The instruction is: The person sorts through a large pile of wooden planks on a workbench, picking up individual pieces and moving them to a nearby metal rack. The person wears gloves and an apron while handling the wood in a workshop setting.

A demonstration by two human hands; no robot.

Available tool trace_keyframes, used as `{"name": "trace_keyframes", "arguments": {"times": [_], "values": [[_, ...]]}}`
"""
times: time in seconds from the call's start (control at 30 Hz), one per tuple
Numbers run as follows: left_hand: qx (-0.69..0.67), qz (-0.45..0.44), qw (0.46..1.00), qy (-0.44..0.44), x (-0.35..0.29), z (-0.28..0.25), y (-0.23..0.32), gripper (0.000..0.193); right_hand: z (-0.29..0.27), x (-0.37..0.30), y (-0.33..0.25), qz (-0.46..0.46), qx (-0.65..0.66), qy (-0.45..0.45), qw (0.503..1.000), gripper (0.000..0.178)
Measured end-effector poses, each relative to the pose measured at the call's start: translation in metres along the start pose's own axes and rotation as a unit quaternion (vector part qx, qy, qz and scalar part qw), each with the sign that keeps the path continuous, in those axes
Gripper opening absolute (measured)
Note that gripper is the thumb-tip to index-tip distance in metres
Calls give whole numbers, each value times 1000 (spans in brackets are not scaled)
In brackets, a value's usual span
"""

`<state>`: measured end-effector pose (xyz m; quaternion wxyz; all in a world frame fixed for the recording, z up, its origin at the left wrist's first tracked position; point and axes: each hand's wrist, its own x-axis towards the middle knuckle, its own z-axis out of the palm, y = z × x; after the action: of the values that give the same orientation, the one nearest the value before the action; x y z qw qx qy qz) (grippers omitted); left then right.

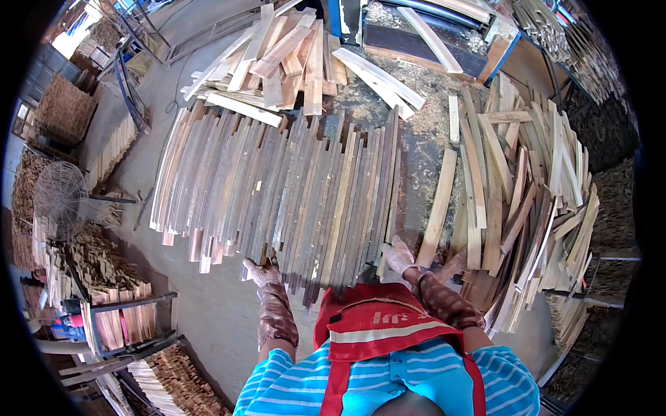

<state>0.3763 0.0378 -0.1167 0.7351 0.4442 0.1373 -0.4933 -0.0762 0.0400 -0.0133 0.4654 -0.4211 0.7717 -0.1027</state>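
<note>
A wide row of long, narrow wooden strips (277, 194) lies side by side before me, mostly grey-brown with some paler ones. Their near ends are uneven. My left hand (265, 272), in a light glove, is at the near ends left of the middle, its thumb and fingers around strip ends there. Against the row's near right corner rests my right hand (399, 256), also gloved, with fingers stretched forward and apart beside the outermost strip. The undersides of both hands are hidden.
Loose pale boards (277, 59) are heaped beyond the row. To the right lies a large jumbled pile of strips (513, 187). A wire fan (61, 197) and stacked wood (114, 267) stand left. A dark machine bed (423, 48) with sawdust is at the back.
</note>
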Motion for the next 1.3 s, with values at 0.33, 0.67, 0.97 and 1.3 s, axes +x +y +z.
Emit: {"name": "trace_keyframes", "arguments": {"times": [0.33,0.67,0.97,1.3], "values": [[-59,82,994,-42,-43,12,-34,57,-7,17,42,-107,49,55,991,50],[7,-31,999,37,-73,-6,-50,55,-30,13,40,-75,-8,84,994,39],[210,-142,966,-42,-87,2,-58,52,-24,21,47,-116,59,61,990,42],[160,-65,984,50,-53,9,-29,52,-22,20,53,-114,-3,49,992,32]]}}
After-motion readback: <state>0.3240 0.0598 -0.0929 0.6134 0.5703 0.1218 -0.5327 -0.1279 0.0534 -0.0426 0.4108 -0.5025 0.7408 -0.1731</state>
